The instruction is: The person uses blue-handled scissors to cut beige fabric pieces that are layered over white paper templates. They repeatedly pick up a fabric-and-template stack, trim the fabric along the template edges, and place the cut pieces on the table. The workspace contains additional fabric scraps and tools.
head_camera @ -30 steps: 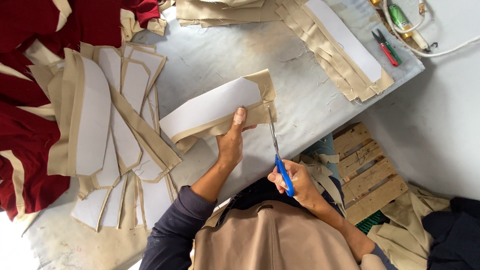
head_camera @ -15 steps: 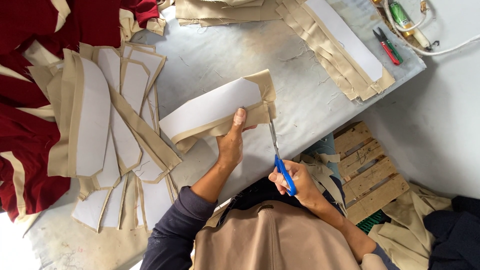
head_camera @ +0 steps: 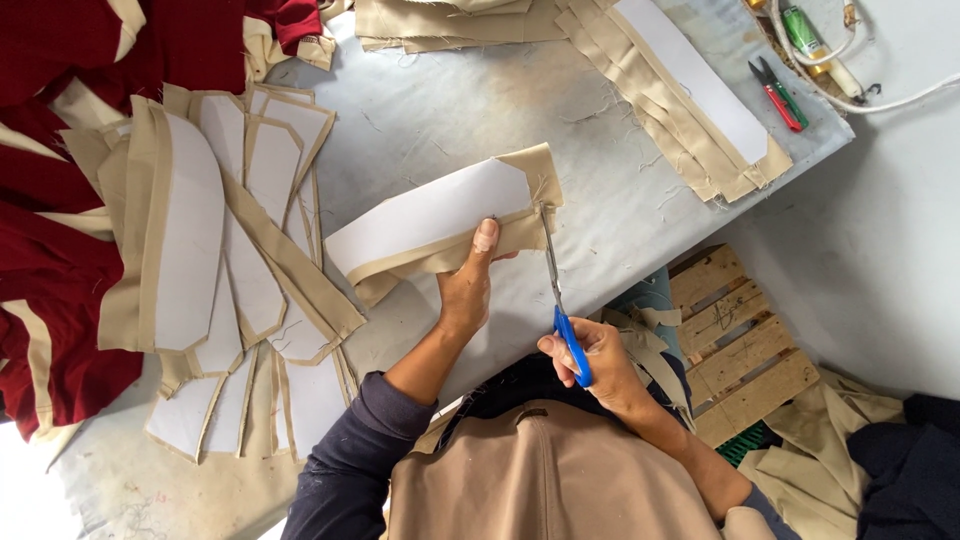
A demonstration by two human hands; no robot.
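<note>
My left hand (head_camera: 468, 285) grips a tan fabric piece with a white stiffener on top (head_camera: 435, 218), thumb pressed on its near edge, held just above the grey table (head_camera: 470, 110). My right hand (head_camera: 590, 360) holds blue-handled scissors (head_camera: 560, 295). Their blades point up and meet the right end of the piece near its corner.
A fan of tan and white cut pieces (head_camera: 215, 240) lies at the left beside dark red fabric (head_camera: 60, 130). Long tan strips with a white band (head_camera: 690, 90) lie at the top right. Small red and green snips (head_camera: 775, 92), a cable and a wooden pallet (head_camera: 740, 340) are at the right.
</note>
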